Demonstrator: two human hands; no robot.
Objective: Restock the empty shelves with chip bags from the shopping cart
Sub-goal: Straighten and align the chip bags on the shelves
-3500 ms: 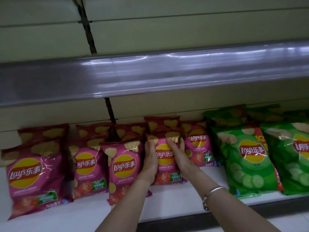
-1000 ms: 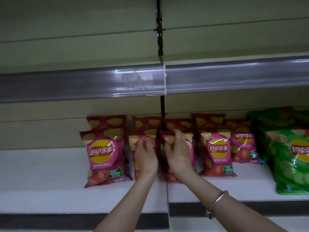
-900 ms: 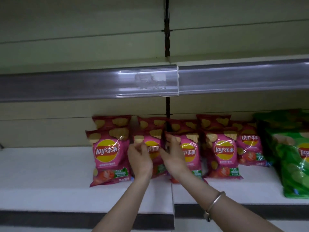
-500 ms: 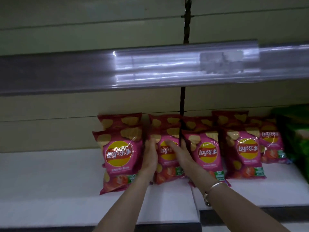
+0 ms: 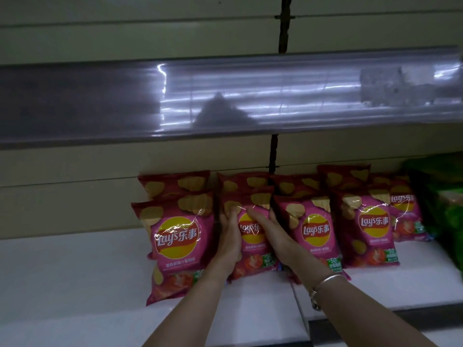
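Left hand [image 5: 229,237] and right hand [image 5: 274,235] press straight fingers [image 5: 231,212] against an upright pink foil chip bag [image 5: 250,232] on the white shelf board [image 5: 75,271]. Matching pink bags [image 5: 178,239] stand just beside the fingers on both sides; green foil bags [image 5: 453,216] lie farther right.

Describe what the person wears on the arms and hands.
Both forearms are bare, no sleeves in view. The left hand and right hand are ungloved. A thin silver-coloured bangle circles the right wrist; the left wrist carries nothing.
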